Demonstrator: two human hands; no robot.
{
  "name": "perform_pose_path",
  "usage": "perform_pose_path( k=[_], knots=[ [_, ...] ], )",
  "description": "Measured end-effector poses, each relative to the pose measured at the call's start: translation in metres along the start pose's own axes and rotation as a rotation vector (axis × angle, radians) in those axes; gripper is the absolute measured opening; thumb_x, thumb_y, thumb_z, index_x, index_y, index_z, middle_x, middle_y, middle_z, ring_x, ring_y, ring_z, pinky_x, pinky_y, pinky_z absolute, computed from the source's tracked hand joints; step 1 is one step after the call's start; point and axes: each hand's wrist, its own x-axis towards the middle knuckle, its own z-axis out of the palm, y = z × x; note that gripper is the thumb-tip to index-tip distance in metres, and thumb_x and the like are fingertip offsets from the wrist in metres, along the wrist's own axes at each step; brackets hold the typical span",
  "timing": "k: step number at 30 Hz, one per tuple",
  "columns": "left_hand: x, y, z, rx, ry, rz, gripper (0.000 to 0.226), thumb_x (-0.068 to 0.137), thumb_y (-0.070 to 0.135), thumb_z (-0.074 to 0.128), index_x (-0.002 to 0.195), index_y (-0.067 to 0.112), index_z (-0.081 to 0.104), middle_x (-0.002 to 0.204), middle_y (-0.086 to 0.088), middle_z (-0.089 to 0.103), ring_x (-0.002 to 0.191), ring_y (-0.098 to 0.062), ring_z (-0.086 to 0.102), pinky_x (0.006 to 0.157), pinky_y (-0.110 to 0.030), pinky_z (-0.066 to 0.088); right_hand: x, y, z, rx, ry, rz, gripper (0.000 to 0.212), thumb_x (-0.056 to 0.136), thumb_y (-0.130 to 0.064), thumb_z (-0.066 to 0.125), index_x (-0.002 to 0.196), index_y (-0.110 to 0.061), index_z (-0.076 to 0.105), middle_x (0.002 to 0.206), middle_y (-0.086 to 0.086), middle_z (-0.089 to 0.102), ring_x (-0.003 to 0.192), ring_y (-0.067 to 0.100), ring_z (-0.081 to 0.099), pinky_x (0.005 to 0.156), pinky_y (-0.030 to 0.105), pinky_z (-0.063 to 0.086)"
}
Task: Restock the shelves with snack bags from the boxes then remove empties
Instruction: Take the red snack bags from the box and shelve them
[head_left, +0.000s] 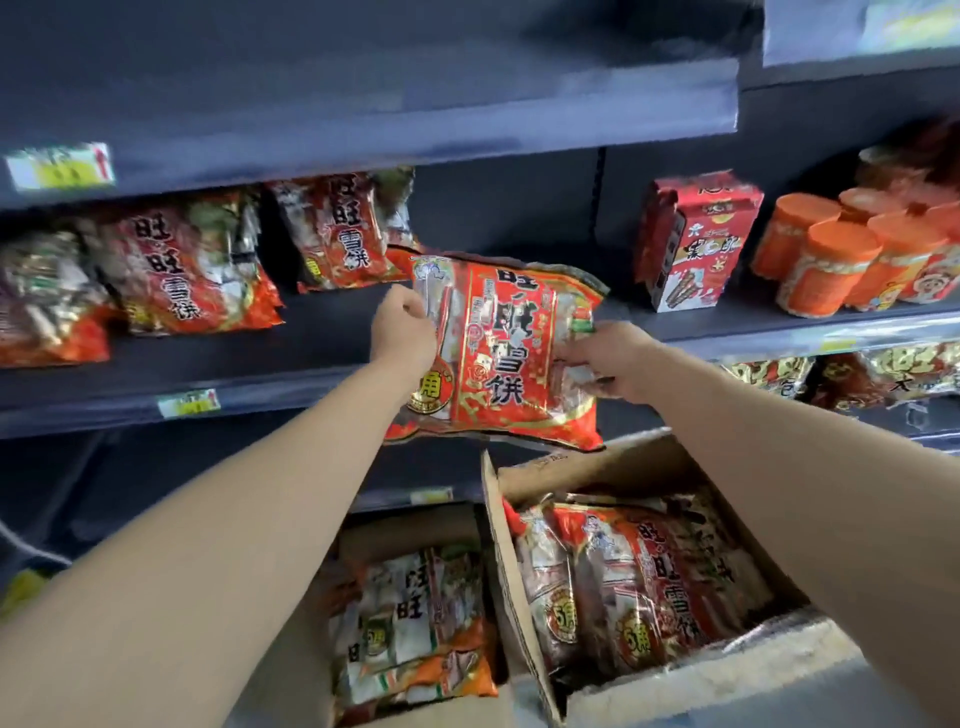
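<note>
I hold a red snack bag (498, 353) upright in front of the middle shelf (311, 343). My left hand (402, 327) grips its left edge and my right hand (605, 358) grips its right edge. Below it stands an open cardboard box (691, 675) with more red bags (639, 582) inside. To its left a second box (410, 525) holds white and orange bags (415, 629). Matching red bags (192, 265) lie on the shelf at the left, another stack (343, 234) behind them.
A red carton (691, 244) and orange-lidded tubs (831, 265) stand on the neighbouring shelf to the right. Gold and red bags (852, 374) sit on the shelf below them. A dark upper shelf (363, 114) overhangs. Price tags (60, 166) hang on shelf edges.
</note>
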Motion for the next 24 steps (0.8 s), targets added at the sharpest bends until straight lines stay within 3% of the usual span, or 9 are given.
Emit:
perform_pose_path(
  k=[3, 5, 9, 12, 14, 15, 17, 21, 24],
  knots=[
    [0.04, -0.012, -0.032, -0.051, 0.114, -0.03, 0.027, 0.086, -0.006, 0.034, 0.079, 0.018, 0.043, 0.081, -0.001, 0.044, 0.07, -0.018, 0.04, 0.051, -0.025, 0.029, 0.022, -0.037, 0.047, -0.092, 0.039, -0.145, 0.022, 0.091, -0.009, 0.056, 0.112, -0.01, 0.061, 0.106, 0.01, 0.065, 0.087, 0.02, 0.059, 0.072, 0.037, 0.055],
    [0.07, -0.024, -0.05, -0.047, 0.132, -0.055, 0.028, 0.089, -0.006, 0.036, 0.084, 0.02, 0.047, 0.086, -0.002, 0.048, 0.078, -0.02, 0.042, 0.052, -0.025, 0.03, 0.036, -0.058, 0.077, -0.121, 0.093, -0.242, 0.025, 0.092, -0.009, 0.054, 0.115, -0.01, 0.062, 0.101, 0.009, 0.066, 0.086, 0.023, 0.061, 0.074, 0.037, 0.055],
    [0.123, -0.05, -0.075, 0.002, 0.173, -0.148, 0.043, 0.089, 0.001, 0.047, 0.079, 0.042, 0.053, 0.125, -0.011, 0.052, 0.098, -0.031, 0.055, 0.052, -0.026, 0.037, 0.065, -0.089, 0.123, -0.115, 0.21, -0.402, 0.028, 0.089, -0.01, 0.056, 0.115, -0.012, 0.064, 0.094, 0.0, 0.06, 0.086, 0.021, 0.055, 0.072, 0.031, 0.045],
    [0.149, -0.066, -0.082, -0.063, 0.098, -0.184, 0.046, 0.093, 0.002, 0.048, 0.121, 0.038, 0.051, 0.127, -0.012, 0.05, 0.07, -0.018, 0.052, 0.045, -0.023, 0.041, 0.09, -0.101, 0.152, -0.092, 0.25, -0.437, 0.031, 0.087, -0.005, 0.05, 0.113, -0.016, 0.064, 0.093, -0.002, 0.057, 0.088, 0.019, 0.053, 0.079, 0.03, 0.046],
    [0.17, -0.077, -0.087, -0.124, 0.065, -0.193, 0.052, 0.093, 0.005, 0.052, 0.131, 0.038, 0.043, 0.125, -0.009, 0.052, 0.072, -0.017, 0.054, 0.063, -0.032, 0.056, 0.108, -0.106, 0.174, -0.093, 0.253, -0.439, 0.031, 0.089, -0.002, 0.049, 0.112, -0.014, 0.064, 0.093, -0.001, 0.057, 0.088, 0.018, 0.052, 0.076, 0.025, 0.042],
    [0.18, -0.082, -0.088, -0.145, 0.053, -0.195, 0.053, 0.093, 0.007, 0.055, 0.132, 0.039, 0.041, 0.124, -0.008, 0.054, 0.08, -0.019, 0.057, 0.075, -0.038, 0.057, 0.116, -0.108, 0.183, -0.092, 0.25, -0.435, 0.03, 0.089, -0.001, 0.048, 0.112, -0.013, 0.063, 0.093, 0.0, 0.057, 0.087, 0.018, 0.052, 0.075, 0.023, 0.041],
    [0.197, -0.089, -0.092, -0.181, 0.028, -0.198, 0.054, 0.093, 0.006, 0.054, 0.134, 0.037, 0.04, 0.116, -0.004, 0.056, 0.085, -0.018, 0.057, 0.085, -0.042, 0.054, 0.132, -0.112, 0.198, -0.078, 0.26, -0.408, 0.028, 0.089, 0.0, 0.049, 0.111, -0.012, 0.063, 0.094, 0.001, 0.057, 0.085, 0.018, 0.053, 0.071, 0.023, 0.04],
    [0.231, -0.101, -0.095, -0.156, -0.002, -0.211, 0.059, 0.091, 0.004, 0.053, 0.138, 0.035, 0.036, 0.106, 0.002, 0.054, 0.089, -0.018, 0.055, 0.088, -0.041, 0.054, 0.159, -0.123, 0.221, -0.056, 0.277, -0.365, 0.025, 0.091, -0.003, 0.05, 0.108, -0.016, 0.064, 0.096, 0.0, 0.056, 0.085, 0.017, 0.052, 0.069, 0.021, 0.04],
    [0.25, -0.105, -0.096, -0.165, -0.017, -0.234, 0.058, 0.09, 0.007, 0.057, 0.135, 0.036, 0.037, 0.107, 0.001, 0.056, 0.094, -0.021, 0.058, 0.082, -0.042, 0.056, 0.172, -0.133, 0.231, -0.093, 0.292, -0.364, 0.023, 0.092, -0.006, 0.05, 0.104, -0.017, 0.065, 0.092, 0.0, 0.055, 0.08, 0.018, 0.051, 0.043, 0.011, 0.037]
  ],
)
